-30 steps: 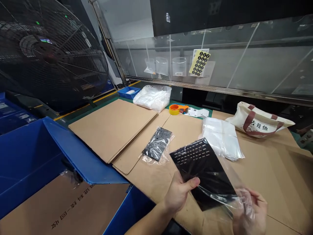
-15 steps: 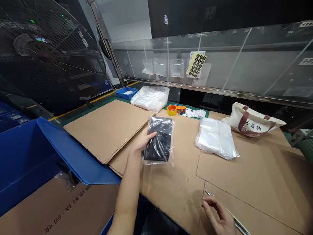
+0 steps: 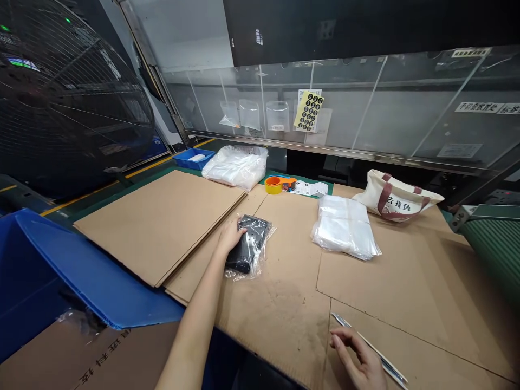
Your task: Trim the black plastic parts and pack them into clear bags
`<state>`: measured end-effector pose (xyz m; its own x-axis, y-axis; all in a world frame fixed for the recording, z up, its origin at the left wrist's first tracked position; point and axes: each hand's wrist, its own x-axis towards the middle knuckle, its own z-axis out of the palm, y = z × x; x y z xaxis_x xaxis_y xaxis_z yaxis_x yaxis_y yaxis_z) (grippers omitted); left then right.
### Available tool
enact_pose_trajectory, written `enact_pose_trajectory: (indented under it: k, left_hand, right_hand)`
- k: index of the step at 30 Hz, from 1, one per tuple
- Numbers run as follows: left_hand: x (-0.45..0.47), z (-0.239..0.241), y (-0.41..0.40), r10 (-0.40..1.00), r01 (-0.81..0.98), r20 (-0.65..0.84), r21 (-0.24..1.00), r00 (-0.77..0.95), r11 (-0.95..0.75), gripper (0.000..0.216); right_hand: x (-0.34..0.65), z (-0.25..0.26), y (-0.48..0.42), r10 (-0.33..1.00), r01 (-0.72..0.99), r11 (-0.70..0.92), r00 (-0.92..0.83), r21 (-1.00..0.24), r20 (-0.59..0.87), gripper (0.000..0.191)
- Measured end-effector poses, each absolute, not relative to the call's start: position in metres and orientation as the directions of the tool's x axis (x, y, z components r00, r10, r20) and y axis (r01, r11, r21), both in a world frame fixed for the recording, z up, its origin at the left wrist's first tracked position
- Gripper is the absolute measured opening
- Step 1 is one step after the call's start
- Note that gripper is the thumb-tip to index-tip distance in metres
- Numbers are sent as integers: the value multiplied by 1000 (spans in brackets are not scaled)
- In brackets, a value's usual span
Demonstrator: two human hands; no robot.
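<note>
**Bagging Status**

Head view: Black item [image 3: 252, 245] is bagged, on or just above the cardboard [image 3: 284, 303]; sealing cannot be confirmed. Left hand [image 3: 232, 235] pinches its edge. Right hand [image 3: 357, 355]: fingers curled; fingertip contact cannot be determined. Bag stack [image 3: 343, 227] apparently remains unused. Legible: "摸鱼", tote [image 3: 400, 195]; "科技", carton [image 3: 138, 352].

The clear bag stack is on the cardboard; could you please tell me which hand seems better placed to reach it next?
Probably the right hand: it appears empty, and the clear bag stack lies ahead of it. The left hand is occupied, its thumb on the bagged black bundle.
</note>
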<state>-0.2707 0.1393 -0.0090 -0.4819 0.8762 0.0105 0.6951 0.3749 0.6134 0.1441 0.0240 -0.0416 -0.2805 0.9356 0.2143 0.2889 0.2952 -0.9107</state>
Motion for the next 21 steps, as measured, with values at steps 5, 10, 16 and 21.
enact_pose_trajectory:
  k: [5,10,16,21]
  left_hand:
    - [-246,-9,144,879,787,-2,444,-477,428,76]
    - [-220,-12,156,900,855,-49,296,-432,426,100]
    - [-207,-14,172,920,903,-70,175,-385,392,88]
    - [-206,-12,174,920,912,-79,124,-383,390,75]
  right_hand:
    - [137,-40,23,928,277,305,-300,-911,220,17]
    - [137,-43,22,928,264,315,-287,-912,237,17]
    - [145,-50,23,931,290,319,-274,-902,242,16]
    - [144,-51,22,941,294,301,-244,-907,234,19]
